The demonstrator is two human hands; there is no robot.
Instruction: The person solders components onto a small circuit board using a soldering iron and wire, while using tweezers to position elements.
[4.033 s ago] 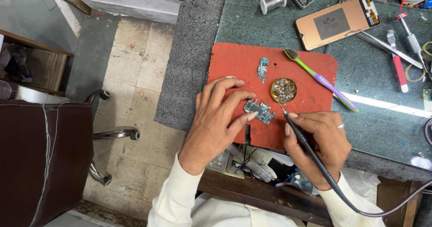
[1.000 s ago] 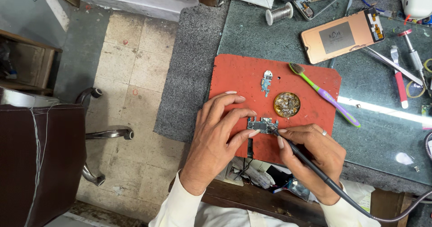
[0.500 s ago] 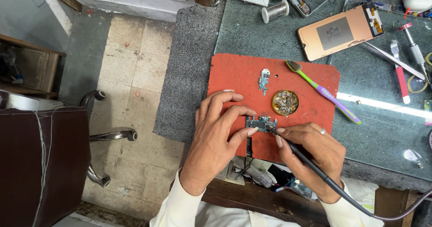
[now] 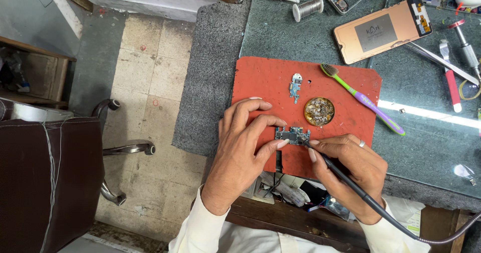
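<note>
A small blue-green circuit board (image 4: 292, 134) lies on a red work mat (image 4: 265, 80). My left hand (image 4: 244, 148) pins the board's left edge with thumb and fingertips. My right hand (image 4: 350, 170) grips a black soldering iron (image 4: 333, 168) like a pen, its tip touching the board's right end; the black cable (image 4: 401, 225) trails off to the lower right. A round tin of brass cleaning wool (image 4: 319, 111) sits just beyond the board. A smaller board piece (image 4: 295, 86) lies farther up the mat.
A green-and-purple toothbrush (image 4: 363, 100) lies across the mat's right edge. On the dark glass bench sit an opened phone back (image 4: 383, 30), a solder spool (image 4: 308, 7), a red-handled tool (image 4: 452, 85) and tweezers (image 4: 436, 60). A brown chair (image 4: 45, 178) stands on the floor at left.
Over four seconds the iron's tip came down from near the wool tin onto the board's right end. My left hand shifted slightly on the board. The view drifted a little.
</note>
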